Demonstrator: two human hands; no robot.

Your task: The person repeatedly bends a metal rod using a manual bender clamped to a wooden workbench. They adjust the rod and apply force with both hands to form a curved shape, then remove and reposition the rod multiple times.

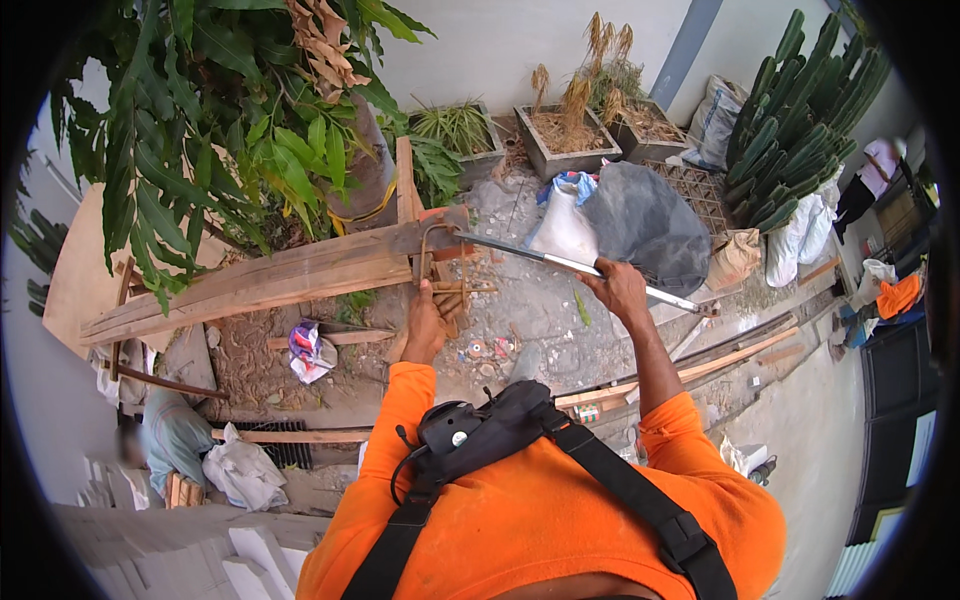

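Observation:
A heavy wooden beam (270, 277) runs from the left to a worn end in front of me. At that end, my left hand (425, 322) is closed on a bent, rust-brown steel rod (424, 250). Several more rust-brown rod lengths (465, 290) stick out beside its fingers. My right hand (618, 290) grips a long silver metal bar (560, 262). The bar slants from the beam's end, where its darker tip meets the bent rod, to a blunt head at the lower right. Exactly how the tip engages the rod is too small to tell.
Leafy branches (190, 130) overhang the beam. Square planters (565, 140), a white sack with dark cloth (650, 220) and a tall cactus (800, 120) stand beyond. Long timbers (690, 372) lie across the rubble ground. Far right, another person (880, 175) stands.

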